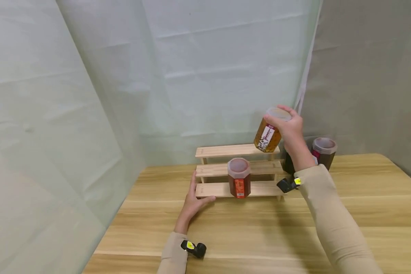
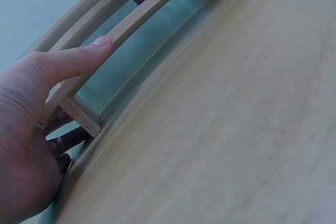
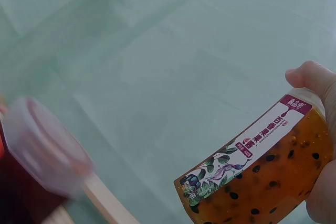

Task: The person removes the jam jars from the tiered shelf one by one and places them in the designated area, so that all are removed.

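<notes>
A three-tier wooden shelf (image 1: 214,189) stands on the table. My left hand (image 1: 191,205) grips its left end. The thumb lies along the front edge of the lowest tier, and the other fingers reach round the side by the leg (image 2: 81,115). My right hand (image 1: 291,125) holds a jar of orange passion fruit jam (image 3: 262,177) by its pale lid, tilted, in front of or over the right end of the top tier (image 1: 226,151). I cannot tell whether the jar touches the tier. A dark red jar (image 1: 239,179) with a red label stands on the lowest tier.
To the right of the shelf, a dark jar (image 1: 324,152) stands on the wooden table (image 1: 239,236). Another dark thing (image 1: 289,163) beside it is mostly hidden by my right forearm. Pale cloth (image 1: 219,76) hangs behind the table.
</notes>
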A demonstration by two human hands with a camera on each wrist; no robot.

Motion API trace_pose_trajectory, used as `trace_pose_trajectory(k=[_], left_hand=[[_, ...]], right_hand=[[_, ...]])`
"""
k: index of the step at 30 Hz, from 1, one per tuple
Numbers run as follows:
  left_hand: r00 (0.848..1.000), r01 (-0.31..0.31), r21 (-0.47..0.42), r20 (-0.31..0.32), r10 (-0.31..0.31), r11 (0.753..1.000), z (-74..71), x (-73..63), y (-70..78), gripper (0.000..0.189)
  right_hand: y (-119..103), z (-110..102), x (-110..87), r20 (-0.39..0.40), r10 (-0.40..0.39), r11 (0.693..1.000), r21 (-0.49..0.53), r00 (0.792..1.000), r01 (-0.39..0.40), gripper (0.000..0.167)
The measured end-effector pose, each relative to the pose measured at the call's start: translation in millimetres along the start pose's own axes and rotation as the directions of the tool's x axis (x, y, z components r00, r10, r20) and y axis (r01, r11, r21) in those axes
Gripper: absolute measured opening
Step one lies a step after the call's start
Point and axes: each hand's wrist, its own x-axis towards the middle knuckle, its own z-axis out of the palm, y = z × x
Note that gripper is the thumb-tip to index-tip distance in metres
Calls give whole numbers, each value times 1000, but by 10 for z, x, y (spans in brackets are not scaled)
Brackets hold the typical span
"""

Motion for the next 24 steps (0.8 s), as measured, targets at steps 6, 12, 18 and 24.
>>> trace_pose_trajectory(k=[6,12,18,24], left_hand=[[1000,4,-7,-2,-4,1000,-34,-30,0,120],[998,-56,15,4,56,998,-30,-65,-17,120],[999,-48,9,3,48,999,-47,-96,-25,120],[1000,0,-12,0,0,1000,-119,-99,20,121]], right_hand=[[17,-459,1,-98,10,998,-55,995,-16,69],[82,-1003,-29,-262,57,994,101,963,-31,61],[230,-1427,-48,-366,128,974,219,922,-49,63],[446,-1547,-94,-336,212,965,219,918,-143,67]])
